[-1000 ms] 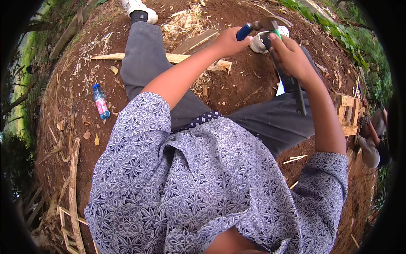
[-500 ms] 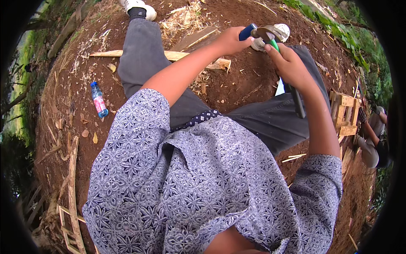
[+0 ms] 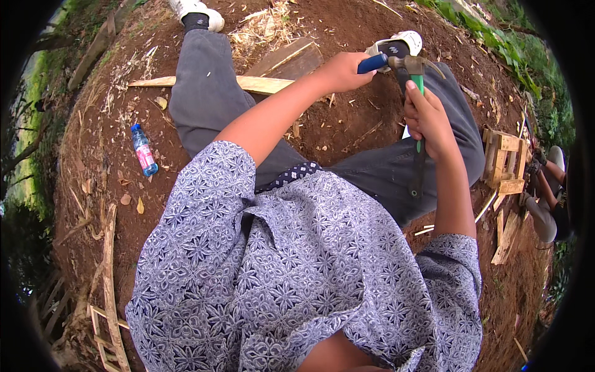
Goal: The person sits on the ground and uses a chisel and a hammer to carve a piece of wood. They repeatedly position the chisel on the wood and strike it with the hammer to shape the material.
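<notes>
My left hand (image 3: 346, 72) is closed round a blue tool handle (image 3: 372, 63), stretched out above the ground between my legs; the rest of that tool is hidden by the hand. My right hand (image 3: 429, 118) grips a claw hammer (image 3: 416, 87) by its green and black handle. The hammer head is up, with the curved claw pointing right and its striking face against or very close to the handle's end; I cannot tell whether they touch. A small white piece (image 3: 406, 132) shows partly behind my right hand.
Below my hands is brown soil with wood shavings (image 3: 263, 28), a thick wood block (image 3: 285, 62) and a long split strip (image 3: 263, 84). A bottle (image 3: 144, 150) lies at left. On the right are a wooden frame (image 3: 505, 155) and another person's legs (image 3: 545, 214).
The hammer has swung more upright, its head moving down and right beside the blue handle's end. My left hand has lowered slightly. My right hand has shifted a little, its handle end lower.
</notes>
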`<state>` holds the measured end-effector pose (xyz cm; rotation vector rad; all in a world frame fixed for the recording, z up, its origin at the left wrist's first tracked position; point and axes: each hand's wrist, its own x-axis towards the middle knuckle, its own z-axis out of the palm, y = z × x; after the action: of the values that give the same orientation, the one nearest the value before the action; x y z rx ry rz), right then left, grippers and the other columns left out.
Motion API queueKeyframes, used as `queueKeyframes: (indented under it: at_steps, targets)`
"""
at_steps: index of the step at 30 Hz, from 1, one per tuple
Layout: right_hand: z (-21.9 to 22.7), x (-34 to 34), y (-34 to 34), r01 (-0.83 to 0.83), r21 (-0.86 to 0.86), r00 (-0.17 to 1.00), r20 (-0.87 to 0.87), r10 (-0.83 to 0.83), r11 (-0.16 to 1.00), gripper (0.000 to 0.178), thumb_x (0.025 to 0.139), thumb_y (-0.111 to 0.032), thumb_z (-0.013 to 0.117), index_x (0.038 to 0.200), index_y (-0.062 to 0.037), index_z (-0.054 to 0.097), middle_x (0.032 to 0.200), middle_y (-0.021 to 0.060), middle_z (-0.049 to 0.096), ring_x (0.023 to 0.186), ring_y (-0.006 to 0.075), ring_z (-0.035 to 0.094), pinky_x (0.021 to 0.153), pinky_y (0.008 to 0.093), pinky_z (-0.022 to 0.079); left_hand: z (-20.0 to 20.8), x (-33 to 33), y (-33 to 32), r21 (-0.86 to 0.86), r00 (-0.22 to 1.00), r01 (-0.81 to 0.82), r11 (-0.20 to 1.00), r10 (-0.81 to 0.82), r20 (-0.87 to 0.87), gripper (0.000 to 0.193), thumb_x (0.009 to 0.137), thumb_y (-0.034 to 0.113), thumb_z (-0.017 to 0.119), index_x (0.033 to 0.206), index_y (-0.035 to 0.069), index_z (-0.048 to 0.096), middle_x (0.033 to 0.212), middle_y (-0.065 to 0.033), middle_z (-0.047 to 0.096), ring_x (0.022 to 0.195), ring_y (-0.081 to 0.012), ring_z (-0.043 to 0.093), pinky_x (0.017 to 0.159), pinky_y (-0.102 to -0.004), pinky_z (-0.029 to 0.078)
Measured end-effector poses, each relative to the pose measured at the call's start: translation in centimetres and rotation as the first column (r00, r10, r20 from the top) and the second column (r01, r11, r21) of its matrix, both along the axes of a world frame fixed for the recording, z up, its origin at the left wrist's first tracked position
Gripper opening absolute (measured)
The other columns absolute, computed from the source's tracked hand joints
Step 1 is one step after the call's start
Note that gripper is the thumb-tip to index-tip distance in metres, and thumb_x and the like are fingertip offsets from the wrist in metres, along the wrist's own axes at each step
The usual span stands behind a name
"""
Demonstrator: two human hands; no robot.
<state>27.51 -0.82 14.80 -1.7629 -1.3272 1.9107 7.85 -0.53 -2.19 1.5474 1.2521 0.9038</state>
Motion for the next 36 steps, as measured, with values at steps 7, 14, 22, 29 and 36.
queueKeyframes:
  at_steps: [7,14,22,29,36]
  targets:
    - [3.7,6.7,-2.8,0.478,0.157,0.857,-0.299,-0.420,0.864,0.032,0.110,-0.040,0.050,0.092,-0.0130,0.048,0.063,-0.0060,0.032,0.046,0.0023,0.027,0.041,0.0205,0.025,0.2,0.1,0.9,-0.002,0.999,0.025,1.000,-0.025,-0.043,0.028,0.096,0.033,0.068,0.104,0.006,0.066,0.083,-0.0099,0.068,0.079,-0.0242,0.067,0.073,-0.0389,0.052]
    - [3.3,10.7,-4.2,0.524,0.160,0.823,-0.350,-0.448,0.837,0.032,0.110,-0.038,0.048,0.095,-0.0111,0.049,0.064,-0.0054,0.033,0.046,0.0026,0.026,0.040,0.0203,0.024,0.2,-8.0,1.4,-0.370,0.471,-0.469,0.802,0.582,0.663,0.033,0.097,0.029,0.071,0.075,0.014,0.051,0.059,0.0039,0.049,0.048,-0.0072,0.046,0.046,-0.0264,0.036]
    - [3.0,8.1,-3.0,0.442,0.114,0.865,-0.318,-0.389,0.890,0.034,0.111,-0.039,0.046,0.096,-0.0091,0.050,0.063,-0.0062,0.034,0.045,0.0019,0.028,0.039,0.0200,0.026,0.0,-5.7,1.8,-0.328,0.481,-0.374,0.867,0.484,0.731,0.031,0.098,0.022,0.068,0.079,0.014,0.046,0.057,0.0052,0.040,0.045,-0.0069,0.038,0.044,-0.0262,0.031]
    - [4.0,6.2,-2.5,0.369,0.294,0.928,-0.167,-0.333,0.882,0.040,0.111,-0.037,0.045,0.124,-0.0012,0.057,0.075,-0.0020,0.044,0.049,0.0033,0.035,0.040,0.0201,0.029,-1.5,-4.5,3.0,-0.267,0.560,-0.259,0.928,0.369,0.742,0.025,0.098,0.020,0.068,0.084,0.010,0.050,0.059,0.0042,0.043,0.048,-0.0062,0.041,0.045,-0.0270,0.033]
    - [9.1,0.2,5.3,0.236,0.744,0.969,-0.232,-0.089,0.625,0.029,0.111,-0.031,0.046,0.104,-0.0039,0.054,0.081,0.0005,0.048,0.053,0.0037,0.039,0.043,0.0201,0.034,-1.2,-2.3,3.2,-0.121,0.870,-0.377,0.918,0.396,0.294,0.037,0.089,0.041,0.072,0.083,0.005,0.067,0.070,-0.0048,0.063,0.069,-0.0178,0.062,0.068,-0.0395,0.051]
